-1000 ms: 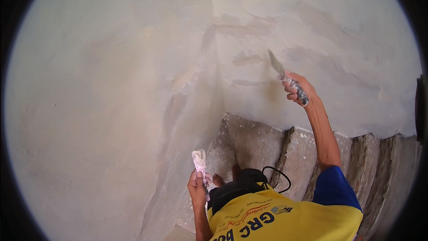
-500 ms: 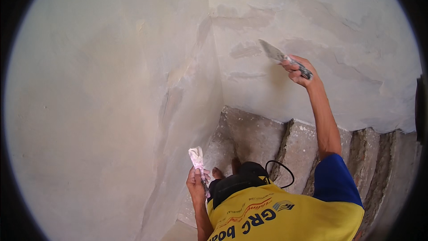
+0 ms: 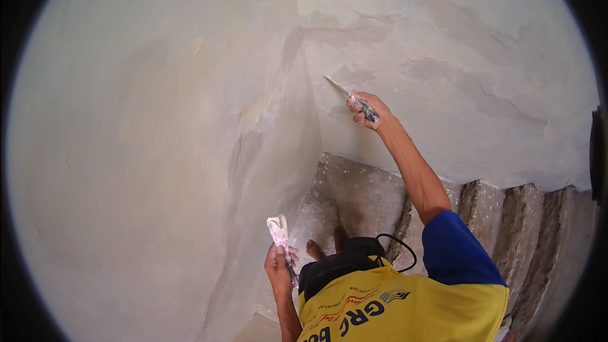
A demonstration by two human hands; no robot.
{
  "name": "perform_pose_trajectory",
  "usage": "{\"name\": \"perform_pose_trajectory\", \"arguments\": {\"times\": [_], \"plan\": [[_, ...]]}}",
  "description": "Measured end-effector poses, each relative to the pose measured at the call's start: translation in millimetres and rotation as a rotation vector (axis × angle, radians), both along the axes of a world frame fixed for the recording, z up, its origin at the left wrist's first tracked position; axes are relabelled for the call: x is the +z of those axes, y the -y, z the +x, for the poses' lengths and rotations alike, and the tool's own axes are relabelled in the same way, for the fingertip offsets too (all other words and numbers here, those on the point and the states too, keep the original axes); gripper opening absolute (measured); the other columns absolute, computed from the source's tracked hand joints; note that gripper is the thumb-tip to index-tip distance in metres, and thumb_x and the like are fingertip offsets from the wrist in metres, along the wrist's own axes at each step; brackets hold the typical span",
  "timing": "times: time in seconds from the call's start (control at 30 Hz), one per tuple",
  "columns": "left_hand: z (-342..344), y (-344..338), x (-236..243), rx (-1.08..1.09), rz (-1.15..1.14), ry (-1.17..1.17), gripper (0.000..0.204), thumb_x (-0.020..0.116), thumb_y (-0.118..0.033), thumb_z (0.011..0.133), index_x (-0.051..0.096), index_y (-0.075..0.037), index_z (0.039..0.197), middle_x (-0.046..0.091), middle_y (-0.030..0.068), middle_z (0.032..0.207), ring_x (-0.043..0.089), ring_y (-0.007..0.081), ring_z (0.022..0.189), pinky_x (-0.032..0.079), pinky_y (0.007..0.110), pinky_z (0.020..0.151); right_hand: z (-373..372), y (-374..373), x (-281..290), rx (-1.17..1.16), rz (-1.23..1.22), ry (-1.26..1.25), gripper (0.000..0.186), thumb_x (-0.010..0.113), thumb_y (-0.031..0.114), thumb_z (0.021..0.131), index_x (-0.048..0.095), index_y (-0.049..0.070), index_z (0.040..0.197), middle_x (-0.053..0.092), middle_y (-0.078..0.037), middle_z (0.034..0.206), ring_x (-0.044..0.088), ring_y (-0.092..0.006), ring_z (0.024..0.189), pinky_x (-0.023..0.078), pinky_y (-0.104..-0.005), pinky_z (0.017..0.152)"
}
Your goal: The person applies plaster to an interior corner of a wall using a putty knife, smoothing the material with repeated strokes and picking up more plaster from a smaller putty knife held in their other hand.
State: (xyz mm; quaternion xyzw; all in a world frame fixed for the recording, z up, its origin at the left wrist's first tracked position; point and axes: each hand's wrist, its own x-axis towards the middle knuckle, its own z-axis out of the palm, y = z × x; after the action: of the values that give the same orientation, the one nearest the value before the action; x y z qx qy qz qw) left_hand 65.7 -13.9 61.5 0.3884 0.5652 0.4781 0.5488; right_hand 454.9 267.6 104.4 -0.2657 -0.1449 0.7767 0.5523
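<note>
My right hand (image 3: 365,110) is closed round the speckled dark handle of a putty knife (image 3: 337,85), held up against or close before the right-hand wall (image 3: 443,107) near the corner. Its blade is seen nearly edge-on, pointing up and left; whether it touches the wall I cannot tell. Low down, my left hand (image 3: 279,267) grips a second putty knife (image 3: 278,231) with the blade upward. Whitish and pinkish filler coats that blade. Darker grey patches of filler (image 3: 354,76) mark the wall around the right hand's blade.
The left wall (image 3: 126,171) meets the right wall at a corner streaked with grey patches. Below, worn concrete steps (image 3: 484,212) run to the right, with rough edges. My bare feet (image 3: 315,250) stand on a dusty landing (image 3: 361,193). A black cable loop (image 3: 411,247) hangs beside my waist.
My right hand has swept left and slightly down toward the corner, and its knife has turned from showing its flat face to nearly edge-on. My left hand has barely moved.
</note>
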Motion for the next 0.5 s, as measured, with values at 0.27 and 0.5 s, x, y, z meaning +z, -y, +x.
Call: {"name": "perform_pose_trajectory", "arguments": {"times": [0.27, 0.5], "plan": [[-1.3, 1.6, -4.1, 0.038, -0.002, 0.019, 0.033, 0.048, -0.026, 0.103, 0.059, 0.002, 0.116, 0.067, 0.0076, 0.082, 0.056, 0.0099, 0.064, 0.045, 0.024, 0.059, 28.7, 49.5, 33.6, -0.146, 0.072, 0.013, 0.013, 0.055, 0.016, 0.098, 0.048, 0.006, 0.094, 0.059, -0.009, 0.077, 0.054, -0.0116, 0.054, 0.043, -0.0241, 0.038], [-7.2, -2.1, -10.2, -0.027, 0.027, 0.036, 0.033, 0.048, -0.025, 0.102, 0.059, 0.002, 0.118, 0.067, 0.0076, 0.082, 0.056, 0.0104, 0.065, 0.045, 0.024, 0.059, 31.7, 100.9, 71.4, -0.218, 0.159, 0.029, 0.015, 0.052, 0.018, 0.099, 0.047, 0.004, 0.096, 0.058, -0.009, 0.08, 0.054, -0.0113, 0.055, 0.043, -0.0247, 0.038]]}}
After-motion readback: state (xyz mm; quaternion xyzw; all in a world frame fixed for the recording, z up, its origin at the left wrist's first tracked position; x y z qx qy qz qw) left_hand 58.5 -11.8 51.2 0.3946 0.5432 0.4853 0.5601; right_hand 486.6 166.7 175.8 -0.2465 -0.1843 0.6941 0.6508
